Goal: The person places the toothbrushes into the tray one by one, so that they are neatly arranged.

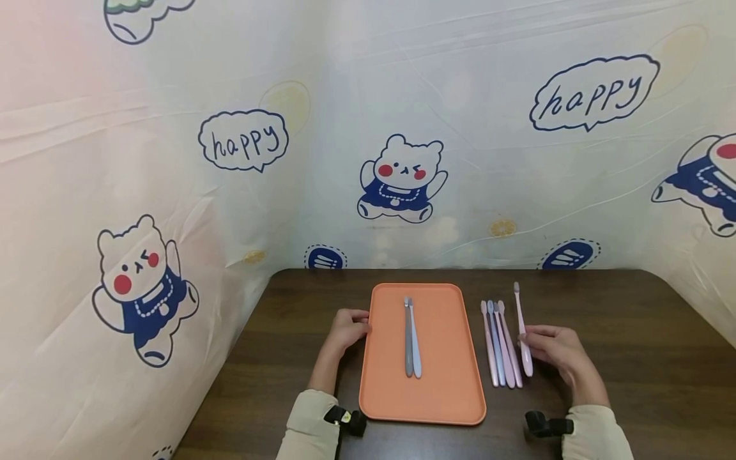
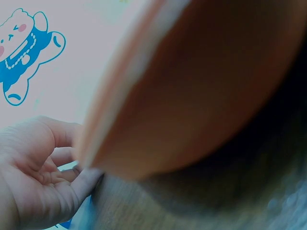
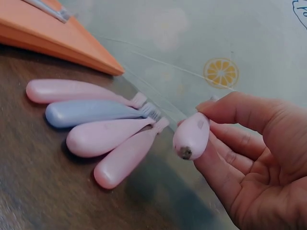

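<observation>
My right hand [image 1: 554, 348] pinches a pink toothbrush [image 1: 524, 351] by its handle, between thumb and fingers. In the right wrist view the handle's rounded end [image 3: 191, 139] points at the camera, with a dark spot on it. Just left of it, a row of toothbrushes lies on the table: a blue one [image 3: 91, 112] among pink ones [image 3: 124, 158]. My left hand [image 1: 347, 329] grips the left edge of an orange tray [image 1: 391, 399]. On the tray, a grey toothbrush [image 1: 409, 348] and a light blue toothbrush [image 1: 416, 351] lie side by side, heads away from me.
The dark wooden table [image 1: 644, 358] extends to both sides of the tray. Behind it hangs a pale curtain [image 1: 489, 179] printed with bears and "happy" bubbles, which also runs down the left side. Black straps [image 1: 549, 425] sit around both wrists.
</observation>
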`<action>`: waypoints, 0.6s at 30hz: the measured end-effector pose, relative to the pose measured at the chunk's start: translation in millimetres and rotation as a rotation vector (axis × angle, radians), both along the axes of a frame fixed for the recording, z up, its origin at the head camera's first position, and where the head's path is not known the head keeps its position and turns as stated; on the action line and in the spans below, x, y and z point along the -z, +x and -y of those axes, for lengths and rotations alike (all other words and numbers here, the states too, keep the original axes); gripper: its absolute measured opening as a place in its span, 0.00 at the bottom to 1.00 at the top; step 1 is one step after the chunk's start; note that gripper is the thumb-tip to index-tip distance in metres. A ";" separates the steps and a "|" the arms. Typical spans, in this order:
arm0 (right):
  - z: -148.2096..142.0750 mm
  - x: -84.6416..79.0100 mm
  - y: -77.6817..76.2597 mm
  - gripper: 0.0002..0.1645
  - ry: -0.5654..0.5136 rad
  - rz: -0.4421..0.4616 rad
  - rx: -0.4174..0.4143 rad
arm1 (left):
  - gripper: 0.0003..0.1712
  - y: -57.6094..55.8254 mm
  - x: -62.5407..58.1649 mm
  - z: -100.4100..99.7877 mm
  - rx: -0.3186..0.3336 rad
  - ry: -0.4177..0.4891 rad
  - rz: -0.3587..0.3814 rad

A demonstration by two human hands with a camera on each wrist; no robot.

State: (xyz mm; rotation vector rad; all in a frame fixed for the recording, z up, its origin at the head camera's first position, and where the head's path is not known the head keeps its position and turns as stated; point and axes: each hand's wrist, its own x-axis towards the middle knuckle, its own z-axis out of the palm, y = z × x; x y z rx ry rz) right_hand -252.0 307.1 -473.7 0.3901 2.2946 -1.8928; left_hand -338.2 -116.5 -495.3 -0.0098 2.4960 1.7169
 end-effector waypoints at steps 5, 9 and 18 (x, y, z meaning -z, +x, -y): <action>2.9 -2.1 0.1 0.32 -0.049 -0.017 -0.015 | 0.23 -0.4 0.7 0.3 0.000 0.002 0.003; 5.5 -3.5 0.3 0.30 -0.083 -0.031 -0.025 | 0.24 -0.9 0.8 0.6 -0.004 0.008 0.008; 12.4 -5.0 -0.2 0.29 -0.109 -0.038 -0.038 | 0.23 0.0 0.4 0.3 -0.003 -0.006 0.005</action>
